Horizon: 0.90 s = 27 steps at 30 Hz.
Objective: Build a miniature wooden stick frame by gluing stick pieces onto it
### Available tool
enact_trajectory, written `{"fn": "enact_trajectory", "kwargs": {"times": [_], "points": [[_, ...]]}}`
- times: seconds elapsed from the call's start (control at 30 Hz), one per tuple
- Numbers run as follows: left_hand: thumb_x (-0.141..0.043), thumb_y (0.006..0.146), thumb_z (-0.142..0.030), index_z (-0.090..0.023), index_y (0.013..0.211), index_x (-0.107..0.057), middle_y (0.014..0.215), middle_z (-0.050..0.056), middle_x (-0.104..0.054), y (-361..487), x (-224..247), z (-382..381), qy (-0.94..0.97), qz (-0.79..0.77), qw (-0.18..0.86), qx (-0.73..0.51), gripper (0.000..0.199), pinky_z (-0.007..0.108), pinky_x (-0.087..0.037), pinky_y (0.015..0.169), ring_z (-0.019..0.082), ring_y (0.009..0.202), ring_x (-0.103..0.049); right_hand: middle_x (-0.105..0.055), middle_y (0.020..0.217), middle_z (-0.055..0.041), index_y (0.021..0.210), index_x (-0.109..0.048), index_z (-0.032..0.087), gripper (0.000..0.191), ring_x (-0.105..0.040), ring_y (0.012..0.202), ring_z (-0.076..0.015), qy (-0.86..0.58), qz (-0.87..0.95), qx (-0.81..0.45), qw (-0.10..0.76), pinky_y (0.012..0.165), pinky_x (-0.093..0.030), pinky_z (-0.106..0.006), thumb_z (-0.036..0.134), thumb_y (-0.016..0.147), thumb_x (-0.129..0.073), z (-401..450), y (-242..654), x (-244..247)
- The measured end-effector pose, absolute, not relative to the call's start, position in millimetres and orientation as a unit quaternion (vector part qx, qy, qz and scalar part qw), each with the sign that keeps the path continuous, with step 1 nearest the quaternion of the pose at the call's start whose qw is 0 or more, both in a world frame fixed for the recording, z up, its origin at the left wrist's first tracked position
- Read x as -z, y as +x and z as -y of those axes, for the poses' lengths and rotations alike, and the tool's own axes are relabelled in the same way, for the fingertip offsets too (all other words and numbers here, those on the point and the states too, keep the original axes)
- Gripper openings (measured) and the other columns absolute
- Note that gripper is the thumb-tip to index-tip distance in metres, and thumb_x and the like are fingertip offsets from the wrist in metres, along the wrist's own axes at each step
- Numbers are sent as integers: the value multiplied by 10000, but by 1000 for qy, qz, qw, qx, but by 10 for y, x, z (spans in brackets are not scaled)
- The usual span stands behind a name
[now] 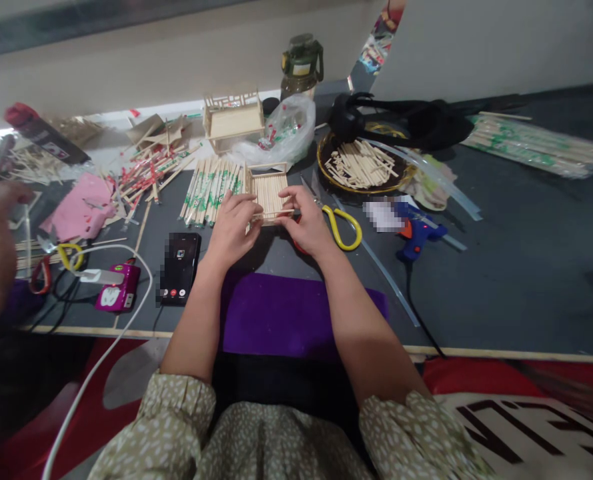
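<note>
"Frame (271, 190) where, for us?"

"Between our hands, over the tabletop (516, 267), just in front of us. Working from the left, the wrapped sticks (209, 193) lie close by our left hand (233, 223), so we should give those fingers room and not drag a sleeve or wrist over the bundle."

"And what is that hand doing?"

"Grasping the frame's left side, fingers curled at the near corner. We'd want that touch light, since thin sticks look easy to bend or knock askew."

"Then the middle?"

"We watch the row of sticks across the base and the near rail. Matching pressure from both sides should help us avoid twisting it."

"Our right hand (303, 217)?"

"Grasping the right side near the front corner, thumb low. We'd do well to press at joints, not mid-stick."

"Anything beyond?"

"Scissors (359, 233) beside that hand, so we mind the blades. Next, the basket (322, 172) of loose sticks, then the glue gun (416, 241) with a red light showing. We'd treat its tip as hot and swing our forearm clear."
</note>
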State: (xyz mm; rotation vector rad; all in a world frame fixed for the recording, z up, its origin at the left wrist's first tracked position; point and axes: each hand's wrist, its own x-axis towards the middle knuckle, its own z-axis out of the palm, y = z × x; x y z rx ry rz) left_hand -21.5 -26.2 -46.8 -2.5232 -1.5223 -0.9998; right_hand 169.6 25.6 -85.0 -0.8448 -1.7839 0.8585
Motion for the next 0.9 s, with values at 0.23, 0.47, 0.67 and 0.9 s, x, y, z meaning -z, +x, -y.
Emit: {"fn": "enact_trajectory", "kwargs": {"times": [0.23, 0.47, 0.67, 0.9], "points": [[-558, 962, -166, -216, 1009, -578, 1066, 63, -705, -224, 465, 269, -813, 486, 17, 321, 72, 537, -348, 1214, 235, 1233, -618, -531, 924, 14, 1133, -510, 289, 425, -597, 832, -184, -340, 732, -345, 479, 854, -520, -387, 118, 761, -622, -277, 1694, 887], [-576, 944, -152, -218, 1029, -577, 1081, 67, -708, -234, 463, 273, -815, 483, 14, 318, 108, 552, -340, 1219, 240, 1248, -616, -535, 942, 7, 1136, -500, 294, 422, -599, 840, -187, -344, 733, -345, 474, 859, -522, -390, 134, 766, -624, -268, 1692, 885], [-587, 922, -133, -224, 1033, -585, 1095, 70, -714, -240, 478, 261, -813, 490, 15, 315, 143, 548, -351, 1214, 245, 1248, -622, -529, 928, 11, 1137, -505, 284, 416, -607, 844, -190, -345, 732, -351, 472, 867, -517, -393, 147, 764, -629, -260, 1696, 858], [-575, 894, -102, -226, 1060, -586, 1102, 72, -708, -249, 498, 244, -813, 491, 9, 312, 208, 568, -334, 1221, 255, 1286, -592, -541, 933, 9, 1141, -500, 283, 416, -611, 852, -193, -350, 735, -353, 462, 848, -520, -384, 153, 773, -644, -257, 1708, 835]]}}
